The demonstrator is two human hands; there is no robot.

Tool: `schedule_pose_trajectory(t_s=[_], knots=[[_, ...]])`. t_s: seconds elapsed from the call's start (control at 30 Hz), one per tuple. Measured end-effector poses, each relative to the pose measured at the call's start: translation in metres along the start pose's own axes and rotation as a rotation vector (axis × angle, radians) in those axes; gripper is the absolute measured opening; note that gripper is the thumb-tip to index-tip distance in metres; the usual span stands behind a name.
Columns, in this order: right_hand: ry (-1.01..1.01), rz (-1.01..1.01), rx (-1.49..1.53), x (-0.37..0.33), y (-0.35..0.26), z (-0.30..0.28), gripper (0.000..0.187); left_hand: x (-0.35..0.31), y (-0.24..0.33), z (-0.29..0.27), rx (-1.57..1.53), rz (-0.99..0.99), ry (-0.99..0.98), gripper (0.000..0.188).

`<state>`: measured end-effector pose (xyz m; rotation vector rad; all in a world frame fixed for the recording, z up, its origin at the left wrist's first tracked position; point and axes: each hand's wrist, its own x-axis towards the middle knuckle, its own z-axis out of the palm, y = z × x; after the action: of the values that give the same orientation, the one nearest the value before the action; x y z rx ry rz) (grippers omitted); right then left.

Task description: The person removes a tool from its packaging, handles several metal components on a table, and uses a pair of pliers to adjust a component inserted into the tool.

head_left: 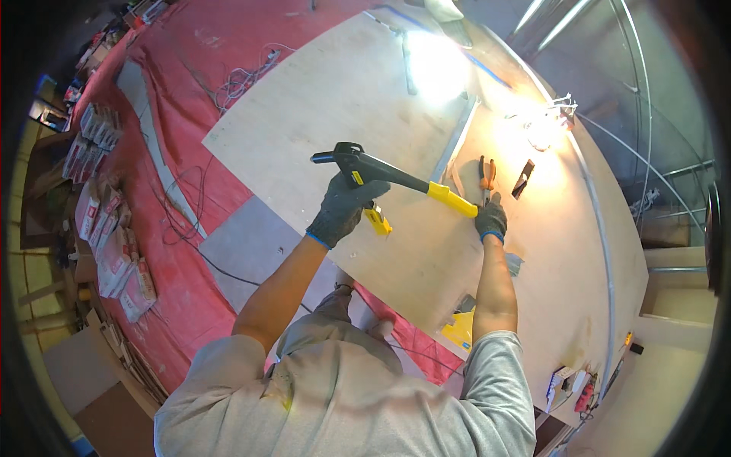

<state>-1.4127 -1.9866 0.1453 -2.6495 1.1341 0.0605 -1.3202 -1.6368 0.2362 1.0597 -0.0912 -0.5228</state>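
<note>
My left hand [343,206], in a dark glove with a blue cuff, is closed under the black head of what looks like a hand riveter [392,172]. The tool's long arm slants right to a yellow grip, and my gloved right hand [491,219] closes at that grip's end. Beside my left fingers shows a yellow-and-black piece [378,219]; I cannot tell if it belongs to the tool. Just beyond my right hand lie orange-handled pliers [487,175] on a large pale board [304,129]. A dark rectangular slot or strip [523,180] is right of the pliers.
A metal strip [457,139] crosses the board, with two glaring lights behind. A yellow item [459,329] lies by my right elbow. Red sheeting [190,61], a loose cable [240,80] and stacked bags [114,244] cover the left. A power strip [560,385] sits lower right.
</note>
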Motion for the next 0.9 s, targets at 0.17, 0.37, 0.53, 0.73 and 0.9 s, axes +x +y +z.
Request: schedule_pose_trajectory(t_s=[0.17,0.37,0.53,0.73,0.9], knots=[[-0.122,0.02,0.256,0.025,0.022,-0.002,0.025,0.031,-0.014,-0.01,-0.107,-0.017,-0.044,0.029],[-0.119,0.051,1.013,-0.154,-0.012,-0.019,0.012,0.032,-0.018,-0.011,0.011,0.021,-0.097,0.039],[-0.372,0.058,1.051,-0.234,-0.072,-0.021,0.027,0.016,-0.004,-0.011,0.336,0.09,-0.159,0.049],[-0.526,0.153,1.335,-0.201,-0.137,-0.049,0.041,0.001,0.003,0.029,0.707,0.272,-0.296,0.049],[-0.282,-0.204,1.07,-0.187,-0.133,-0.037,0.041,0.003,0.003,0.038,0.924,0.31,-0.422,0.043]])
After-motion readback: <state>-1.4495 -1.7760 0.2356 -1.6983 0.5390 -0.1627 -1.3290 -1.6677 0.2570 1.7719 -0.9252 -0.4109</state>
